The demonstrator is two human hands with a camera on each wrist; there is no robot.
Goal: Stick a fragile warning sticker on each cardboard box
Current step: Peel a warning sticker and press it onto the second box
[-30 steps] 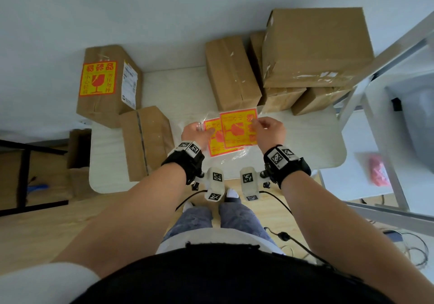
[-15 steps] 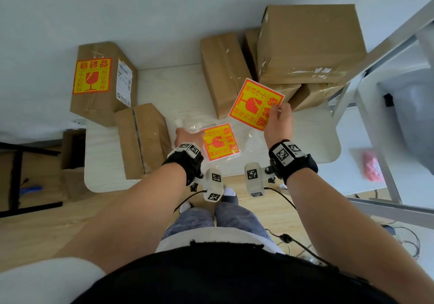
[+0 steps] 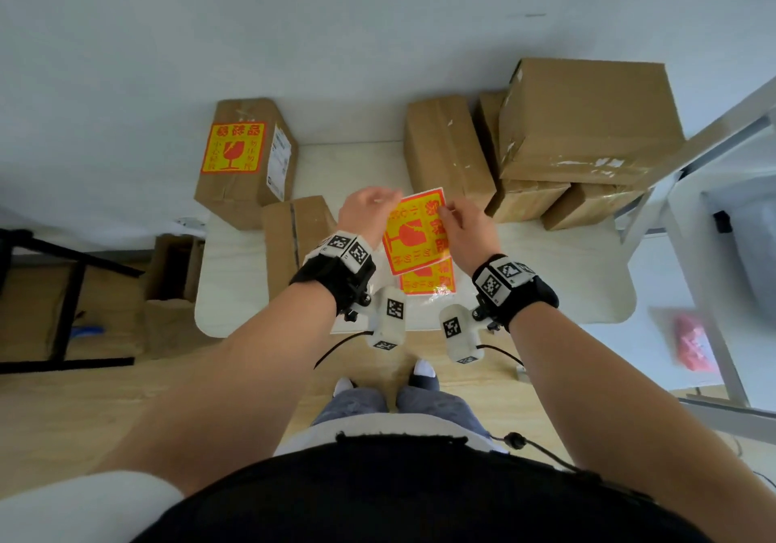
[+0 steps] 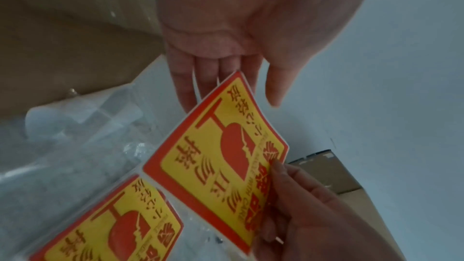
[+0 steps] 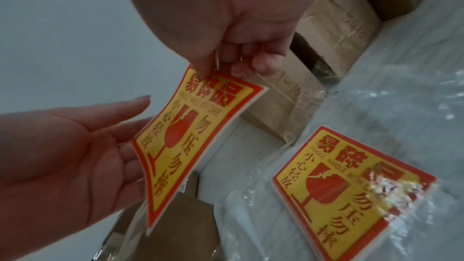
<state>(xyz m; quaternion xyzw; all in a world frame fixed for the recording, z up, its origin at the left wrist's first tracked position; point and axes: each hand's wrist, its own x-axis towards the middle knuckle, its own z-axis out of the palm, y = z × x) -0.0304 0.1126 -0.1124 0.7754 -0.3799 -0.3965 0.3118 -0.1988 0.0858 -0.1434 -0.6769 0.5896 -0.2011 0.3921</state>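
right hand [image 3: 468,234] pinching sticker [image 3: 415,234] (yellow-red), left hand [image 3: 365,211] beside

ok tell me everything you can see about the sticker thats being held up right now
The held sticker is a near-square sheet, yellow with a red-orange border, red Chinese characters and a broken wine-glass symbol, white at the edges. It looks like glossy paper, bowed slightly. It hangs tilted in the air above the table, over the bagged stack of stickers. The right hand pinches it near one corner; the left hand is open with straight fingers behind its opposite edge. Whether they touch it is unclear.
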